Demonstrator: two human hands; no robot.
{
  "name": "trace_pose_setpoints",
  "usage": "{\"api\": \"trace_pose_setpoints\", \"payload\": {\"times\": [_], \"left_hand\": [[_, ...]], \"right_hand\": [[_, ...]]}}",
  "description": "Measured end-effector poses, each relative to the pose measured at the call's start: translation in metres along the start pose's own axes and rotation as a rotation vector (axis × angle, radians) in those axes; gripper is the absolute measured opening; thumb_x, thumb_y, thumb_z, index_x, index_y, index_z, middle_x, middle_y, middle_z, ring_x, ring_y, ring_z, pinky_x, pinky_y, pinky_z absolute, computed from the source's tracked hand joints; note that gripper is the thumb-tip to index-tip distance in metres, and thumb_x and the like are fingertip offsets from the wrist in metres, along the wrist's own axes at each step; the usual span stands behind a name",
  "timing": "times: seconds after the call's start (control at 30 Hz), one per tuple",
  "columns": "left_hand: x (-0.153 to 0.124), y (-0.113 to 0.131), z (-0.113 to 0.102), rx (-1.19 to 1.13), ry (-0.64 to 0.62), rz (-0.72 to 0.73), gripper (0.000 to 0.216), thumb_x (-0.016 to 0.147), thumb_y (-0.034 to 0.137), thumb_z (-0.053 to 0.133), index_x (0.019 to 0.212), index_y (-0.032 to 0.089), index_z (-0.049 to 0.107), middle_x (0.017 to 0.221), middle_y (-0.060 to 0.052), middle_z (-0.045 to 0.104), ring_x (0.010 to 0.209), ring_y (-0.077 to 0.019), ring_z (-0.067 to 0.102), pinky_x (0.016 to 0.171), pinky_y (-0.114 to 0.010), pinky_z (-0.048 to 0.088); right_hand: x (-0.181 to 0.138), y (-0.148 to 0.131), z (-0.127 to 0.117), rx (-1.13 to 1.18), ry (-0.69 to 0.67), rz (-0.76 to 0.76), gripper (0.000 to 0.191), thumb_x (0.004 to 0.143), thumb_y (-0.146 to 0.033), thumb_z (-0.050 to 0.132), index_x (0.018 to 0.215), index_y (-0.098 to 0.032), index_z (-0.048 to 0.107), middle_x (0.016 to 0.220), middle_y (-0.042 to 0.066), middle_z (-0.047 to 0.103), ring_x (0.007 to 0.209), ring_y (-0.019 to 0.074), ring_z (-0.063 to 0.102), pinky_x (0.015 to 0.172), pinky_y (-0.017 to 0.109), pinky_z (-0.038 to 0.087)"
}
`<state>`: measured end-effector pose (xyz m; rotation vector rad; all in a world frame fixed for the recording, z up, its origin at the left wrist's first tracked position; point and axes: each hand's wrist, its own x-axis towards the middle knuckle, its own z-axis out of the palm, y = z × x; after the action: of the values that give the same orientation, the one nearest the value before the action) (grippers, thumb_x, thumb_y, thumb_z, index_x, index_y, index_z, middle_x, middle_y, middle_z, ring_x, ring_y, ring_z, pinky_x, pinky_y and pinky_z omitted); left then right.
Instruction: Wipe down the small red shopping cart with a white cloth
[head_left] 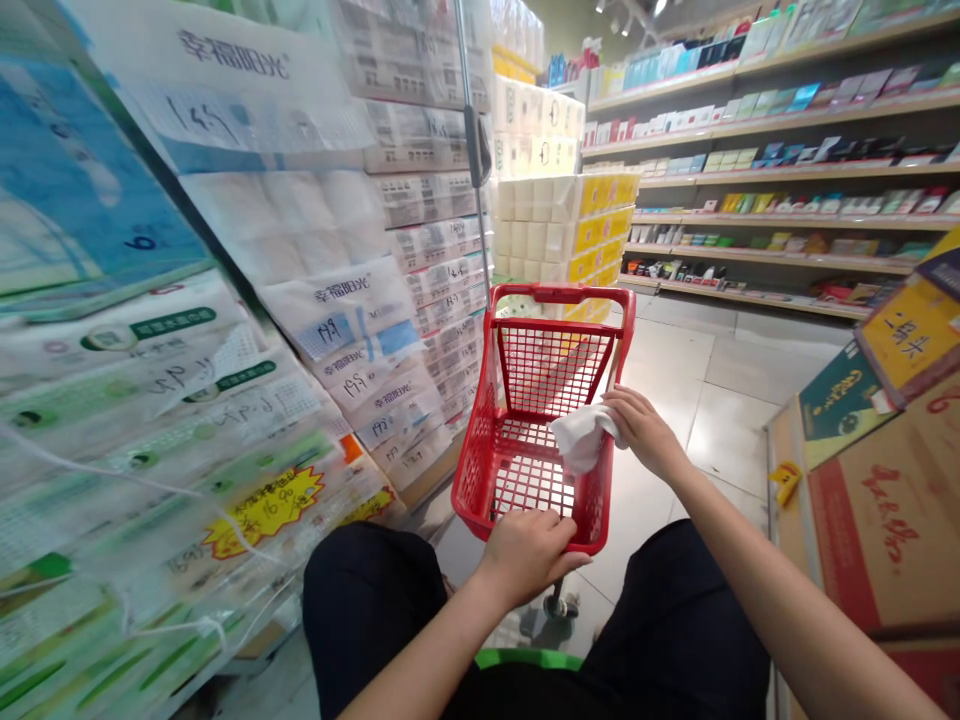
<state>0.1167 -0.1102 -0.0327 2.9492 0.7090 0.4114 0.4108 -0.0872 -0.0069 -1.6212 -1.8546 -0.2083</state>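
Left half of frame: wall of stacked toilet-paper packs (247, 300) in clear wrap, leaning steeply in the view; a yellow starburst price tag (266, 508) sits low on the stack. A thin metal pole (471, 150) rises at centre top, just right of the packs. Behind it, a block of white and yellow tissue packs (570, 230). Centre of frame: red basket (562, 292), mesh walls, standing on the tiled floor (720, 380) between the person's knees in dark trousers (367, 600); a caster (559, 603) shows under its near edge. Left hand (529, 550), lower centre: fingers (547, 520) curled down over the basket's near rim, thumb along the outside, clenched on the rim. Just up and right of it, a white cloth (581, 437), bunched, lies against the basket's right rim and hangs partly inside. Right hand (641, 430), right of centre: palm down, fingers folded over the cloth's right end, grasping it and pressing it to the rim; the cloth sticks out to the left of the fingertips. The two hands are near each other, not touching. Lower right: cardboard cartons (877, 500) with red print, smaller boxes on top. Upper right: long store shelves (787, 170) packed with small goods.
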Motion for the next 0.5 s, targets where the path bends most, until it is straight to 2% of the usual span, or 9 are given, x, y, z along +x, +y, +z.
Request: {"api": "trace_pose_setpoints", "payload": {"times": [0.13, 0.3, 0.4, 0.5], "left_hand": [[-0.002, -0.014, 0.004, 0.01, 0.053, 0.038, 0.049, 0.09, 0.066, 0.045, 0.084, 0.021, 0.062, 0.078, -0.003, 0.064, 0.071, -0.0172, 0.061, 0.059, -0.025, 0.038], [-0.007, -0.043, 0.001, 0.027, 0.103, 0.12, 0.052, 0.089, 0.067, 0.047, 0.077, 0.022, 0.068, 0.072, -0.003, 0.065, 0.067, -0.0171, 0.061, 0.06, -0.027, 0.037], [-0.006, -0.061, -0.002, 0.018, 0.131, 0.139, 0.055, 0.086, 0.069, 0.049, 0.07, 0.021, 0.069, 0.067, -0.004, 0.065, 0.063, -0.0163, 0.06, 0.059, -0.027, 0.036], [-0.005, -0.072, -0.003, 0.01, 0.144, 0.178, 0.053, 0.088, 0.067, 0.049, 0.073, 0.021, 0.07, 0.068, -0.003, 0.065, 0.063, -0.0155, 0.06, 0.058, -0.027, 0.035]], "right_hand": [[-0.014, -0.024, 0.007, 0.007, -0.022, -0.042, 0.033, 0.101, -0.036, 0.031, 0.107, -0.024, 0.061, 0.115, 0.007, 0.061, 0.13, 0.0233, 0.043, 0.114, 0.047, 0.035], [-0.054, -0.08, 0.016, 0.051, -0.157, -0.262, 0.027, 0.099, -0.039, 0.039, 0.108, -0.022, 0.058, 0.111, 0.007, 0.06, 0.122, 0.0236, 0.046, 0.117, 0.052, 0.026], [-0.066, -0.107, 0.026, 0.051, -0.218, -0.379, 0.028, 0.096, -0.046, 0.046, 0.101, -0.021, 0.059, 0.105, 0.007, 0.061, 0.113, 0.0241, 0.047, 0.111, 0.05, 0.031], [-0.064, -0.113, 0.034, 0.01, -0.229, -0.429, 0.032, 0.096, -0.049, 0.044, 0.094, -0.021, 0.059, 0.099, 0.007, 0.062, 0.103, 0.0224, 0.049, 0.101, 0.045, 0.038]]}}
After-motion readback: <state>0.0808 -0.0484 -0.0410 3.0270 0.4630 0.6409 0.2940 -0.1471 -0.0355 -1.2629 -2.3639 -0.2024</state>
